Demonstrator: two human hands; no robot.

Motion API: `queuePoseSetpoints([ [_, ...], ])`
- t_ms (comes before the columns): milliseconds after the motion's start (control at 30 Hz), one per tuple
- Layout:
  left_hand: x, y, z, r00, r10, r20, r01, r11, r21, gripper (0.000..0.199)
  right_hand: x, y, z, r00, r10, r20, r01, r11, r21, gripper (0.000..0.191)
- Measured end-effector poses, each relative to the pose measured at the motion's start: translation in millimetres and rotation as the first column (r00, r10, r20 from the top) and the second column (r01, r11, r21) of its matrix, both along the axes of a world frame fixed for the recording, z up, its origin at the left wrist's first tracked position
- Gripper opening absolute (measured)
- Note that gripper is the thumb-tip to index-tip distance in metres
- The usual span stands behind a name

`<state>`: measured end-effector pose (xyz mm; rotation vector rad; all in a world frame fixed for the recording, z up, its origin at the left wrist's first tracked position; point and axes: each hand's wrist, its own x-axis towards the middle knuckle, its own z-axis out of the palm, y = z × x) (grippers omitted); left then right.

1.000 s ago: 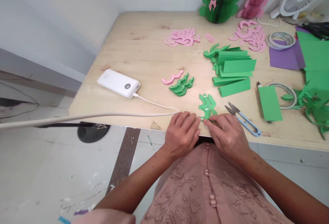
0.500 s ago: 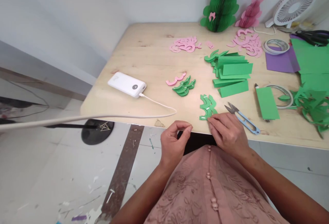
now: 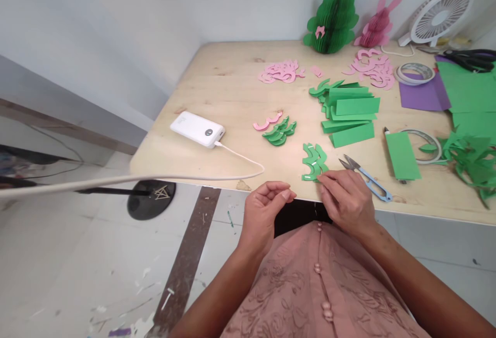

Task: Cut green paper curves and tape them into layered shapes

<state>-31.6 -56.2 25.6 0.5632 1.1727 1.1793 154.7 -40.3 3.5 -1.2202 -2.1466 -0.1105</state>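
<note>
Several wavy green paper cutouts point(image 3: 310, 161) with white strips on them lie near the table's front edge. At their lower right corner, my right hand point(image 3: 346, 196) is closed, its thumb and fingers pinched at the edge of one cutout. My left hand point(image 3: 265, 209) is beside the table edge, left of the cutouts, with fingers curled and thumb close to the index finger. Anything between those fingertips is too small or hidden to make out. Farther back lie a stack of green scalloped cutouts point(image 3: 279, 131) and a pink wavy cutout point(image 3: 267, 121).
Blue-handled thread snips point(image 3: 372, 183) lie right of my right hand. Folded green strips point(image 3: 351, 110), pink cutouts point(image 3: 282, 72), tape rolls point(image 3: 416, 73) and green scraps point(image 3: 473, 159) are spread around. A white power bank point(image 3: 197, 129) trails a cable along the front edge. Paper rabbits point(image 3: 333, 22) stand behind.
The view has shifted slightly. My left hand has moved a little to the right, and its fingers look slightly looser. My right hand stays at the green cutouts.
</note>
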Motion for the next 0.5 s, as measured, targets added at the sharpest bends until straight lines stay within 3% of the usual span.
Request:
queuePoseSetpoints([
  [500, -0.2, -6.7, -0.7, 0.987, -0.082, -0.139, 0.089, 0.995, 0.045, 0.004, 1.1, -1.3, -1.8, 1.0, -0.017, -0.019, 0.018, 0.998, 0.052, 0.022],
])
